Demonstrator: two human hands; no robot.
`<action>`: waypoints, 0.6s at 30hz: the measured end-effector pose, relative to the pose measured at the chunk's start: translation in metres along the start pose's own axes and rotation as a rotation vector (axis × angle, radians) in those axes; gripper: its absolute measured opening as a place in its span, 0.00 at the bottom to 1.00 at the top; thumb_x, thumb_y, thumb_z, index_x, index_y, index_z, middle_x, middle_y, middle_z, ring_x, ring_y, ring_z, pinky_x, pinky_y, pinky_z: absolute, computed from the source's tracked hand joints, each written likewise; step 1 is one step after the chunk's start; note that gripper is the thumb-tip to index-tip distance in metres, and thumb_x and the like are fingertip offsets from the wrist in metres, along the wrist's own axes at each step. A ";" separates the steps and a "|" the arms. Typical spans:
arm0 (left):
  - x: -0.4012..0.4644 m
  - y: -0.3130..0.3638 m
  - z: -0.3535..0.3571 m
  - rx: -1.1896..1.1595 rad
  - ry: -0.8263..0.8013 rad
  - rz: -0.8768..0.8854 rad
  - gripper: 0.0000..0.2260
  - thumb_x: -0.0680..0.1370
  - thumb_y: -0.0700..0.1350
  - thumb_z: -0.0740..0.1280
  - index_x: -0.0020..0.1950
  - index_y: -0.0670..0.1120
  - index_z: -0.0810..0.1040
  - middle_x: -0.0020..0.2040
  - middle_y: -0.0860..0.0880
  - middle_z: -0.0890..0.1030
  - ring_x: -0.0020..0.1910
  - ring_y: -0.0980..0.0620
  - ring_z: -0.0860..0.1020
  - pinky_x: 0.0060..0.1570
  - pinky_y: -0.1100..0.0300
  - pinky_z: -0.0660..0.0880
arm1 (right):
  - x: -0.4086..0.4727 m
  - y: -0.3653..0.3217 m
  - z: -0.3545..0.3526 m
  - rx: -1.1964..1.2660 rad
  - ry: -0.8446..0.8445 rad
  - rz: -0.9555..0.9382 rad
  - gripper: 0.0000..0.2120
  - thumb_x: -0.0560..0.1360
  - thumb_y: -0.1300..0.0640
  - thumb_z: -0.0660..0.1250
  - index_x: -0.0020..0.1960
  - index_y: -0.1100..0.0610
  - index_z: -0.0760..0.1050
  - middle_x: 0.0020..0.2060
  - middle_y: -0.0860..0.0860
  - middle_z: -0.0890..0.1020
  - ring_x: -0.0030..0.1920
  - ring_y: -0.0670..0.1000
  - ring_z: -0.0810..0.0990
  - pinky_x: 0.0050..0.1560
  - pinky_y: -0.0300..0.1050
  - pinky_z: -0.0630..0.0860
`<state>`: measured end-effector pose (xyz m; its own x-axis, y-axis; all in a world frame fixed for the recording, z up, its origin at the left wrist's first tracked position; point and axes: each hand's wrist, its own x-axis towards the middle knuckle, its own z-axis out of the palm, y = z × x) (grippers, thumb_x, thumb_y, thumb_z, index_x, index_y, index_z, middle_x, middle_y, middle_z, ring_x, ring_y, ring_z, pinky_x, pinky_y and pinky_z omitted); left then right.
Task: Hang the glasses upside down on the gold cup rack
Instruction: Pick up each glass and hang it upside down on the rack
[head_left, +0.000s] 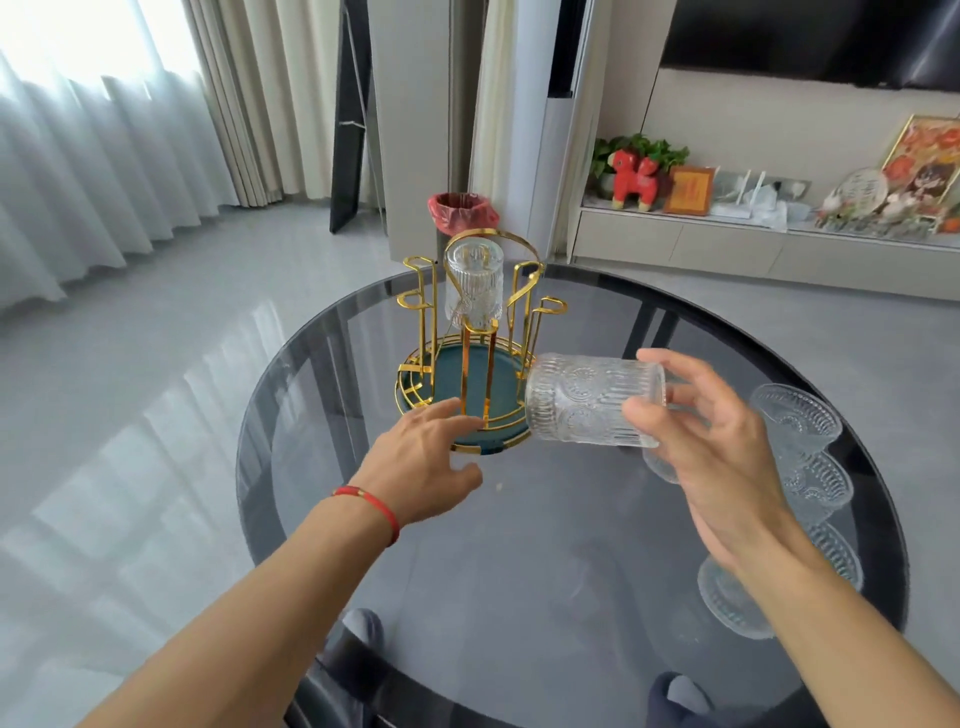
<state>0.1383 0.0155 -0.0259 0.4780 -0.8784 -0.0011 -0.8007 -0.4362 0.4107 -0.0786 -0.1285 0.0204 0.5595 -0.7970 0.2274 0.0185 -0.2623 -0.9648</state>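
Near the far edge of the round glass desk stands the gold cup rack, and one clear glass hangs upside down on it. Your right hand has its grip pinched around a ribbed glass, held on its side just beside the rack's rim. Your left hand, with a red string on the wrist, has its fingers spread, touching the rack's near rim. More glasses sit along the right edge of the desk.
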 end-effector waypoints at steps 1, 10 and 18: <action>0.002 -0.005 0.002 0.019 -0.061 0.007 0.27 0.79 0.53 0.67 0.78 0.56 0.68 0.83 0.48 0.62 0.81 0.44 0.60 0.77 0.45 0.63 | 0.002 -0.004 -0.001 -0.001 -0.016 -0.031 0.25 0.66 0.43 0.76 0.64 0.42 0.81 0.51 0.54 0.83 0.47 0.46 0.85 0.49 0.42 0.77; 0.009 -0.010 0.002 0.154 -0.116 0.040 0.30 0.80 0.53 0.66 0.81 0.55 0.62 0.80 0.47 0.63 0.79 0.44 0.61 0.72 0.41 0.71 | 0.070 -0.082 0.042 0.107 -0.097 -0.226 0.23 0.71 0.46 0.73 0.65 0.48 0.81 0.48 0.48 0.86 0.55 0.54 0.85 0.56 0.60 0.82; 0.007 -0.003 0.000 0.197 -0.057 0.027 0.24 0.81 0.51 0.64 0.78 0.55 0.68 0.71 0.48 0.73 0.70 0.46 0.69 0.64 0.42 0.76 | 0.183 -0.141 0.149 -0.314 -0.187 -0.257 0.26 0.67 0.42 0.75 0.64 0.46 0.80 0.65 0.48 0.79 0.66 0.54 0.80 0.61 0.59 0.82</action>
<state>0.1438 0.0103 -0.0271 0.4387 -0.8974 -0.0469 -0.8708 -0.4375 0.2245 0.1450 -0.1563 0.1785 0.7101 -0.5802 0.3989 -0.0602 -0.6144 -0.7867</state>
